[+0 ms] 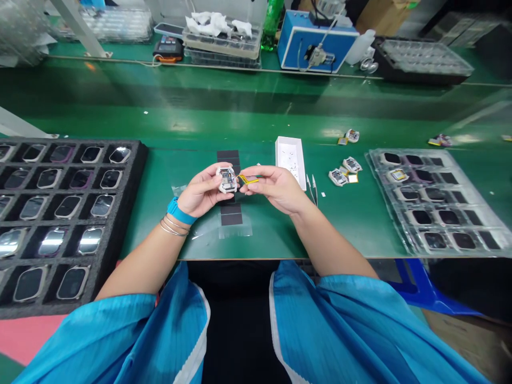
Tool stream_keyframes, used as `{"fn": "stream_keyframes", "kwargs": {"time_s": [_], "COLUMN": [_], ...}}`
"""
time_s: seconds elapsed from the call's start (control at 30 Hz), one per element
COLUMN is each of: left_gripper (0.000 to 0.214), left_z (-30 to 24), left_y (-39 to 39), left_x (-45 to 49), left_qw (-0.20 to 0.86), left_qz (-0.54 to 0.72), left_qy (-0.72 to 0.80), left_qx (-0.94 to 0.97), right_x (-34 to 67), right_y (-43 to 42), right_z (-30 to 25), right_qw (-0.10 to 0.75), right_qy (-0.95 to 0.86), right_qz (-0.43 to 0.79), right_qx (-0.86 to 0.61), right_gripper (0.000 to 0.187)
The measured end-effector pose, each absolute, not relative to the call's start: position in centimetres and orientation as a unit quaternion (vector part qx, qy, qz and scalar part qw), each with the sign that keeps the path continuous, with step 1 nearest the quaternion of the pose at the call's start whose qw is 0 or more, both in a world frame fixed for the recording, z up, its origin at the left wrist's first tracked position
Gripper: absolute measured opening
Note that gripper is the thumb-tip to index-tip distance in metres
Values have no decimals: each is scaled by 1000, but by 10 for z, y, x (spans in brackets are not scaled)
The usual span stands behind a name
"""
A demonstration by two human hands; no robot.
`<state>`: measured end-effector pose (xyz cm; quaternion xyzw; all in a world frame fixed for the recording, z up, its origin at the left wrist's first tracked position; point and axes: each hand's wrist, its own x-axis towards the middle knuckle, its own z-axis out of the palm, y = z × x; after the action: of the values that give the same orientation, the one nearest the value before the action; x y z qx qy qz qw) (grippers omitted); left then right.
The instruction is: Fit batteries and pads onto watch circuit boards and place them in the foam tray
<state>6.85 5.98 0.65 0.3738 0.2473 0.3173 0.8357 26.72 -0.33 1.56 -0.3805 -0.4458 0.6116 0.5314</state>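
My left hand [202,191] grips an opened smartwatch case [228,180], its white rim and inner circuitry facing up. Between the thumb and fingers of my right hand [280,186] is a small battery [249,180] with yellow tape, close beside the case. Whether a wire joins the two is too small to tell. Beneath my hands lies a strip of black rectangular pads [231,214] on a clear sheet. A white box [290,154] holding tiny pieces stands just beyond my right hand, with tweezers [313,189] beside it.
At left is a black foam tray [138,160] filled with watches. Stacked clear plastic trays [400,234] with watch parts lie at right. Several opened watch cases [338,177] with batteries rest between. A blue machine [296,40] and a parts box [224,45] occupy the back shelf.
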Motion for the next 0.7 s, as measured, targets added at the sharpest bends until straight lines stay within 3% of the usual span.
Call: {"fn": "stream_keyframes", "kwargs": {"time_s": [0.13,0.3,0.53,0.7], "left_gripper": [41,35,31,23], "left_z": [3,-4,-2,-4], "left_y": [58,58,56,51], "left_x": [71,74,79,90], "left_qw": [854,872,852,801], "left_qz": [249,181,217,254], "left_qy": [242,228,267,342], "left_qx": [387,395,394,422], "right_x": [264,262,256,250], "right_y": [-6,-6,-5,-4], "right_z": [16,9,-1,-1], "right_qw": [565,551,537,481], "right_qy": [-511,-552,-639,-660], "right_qz": [501,453,258,236], "right_qx": [-411,-432,-487,-527], "right_gripper": [24,35,20,20]}}
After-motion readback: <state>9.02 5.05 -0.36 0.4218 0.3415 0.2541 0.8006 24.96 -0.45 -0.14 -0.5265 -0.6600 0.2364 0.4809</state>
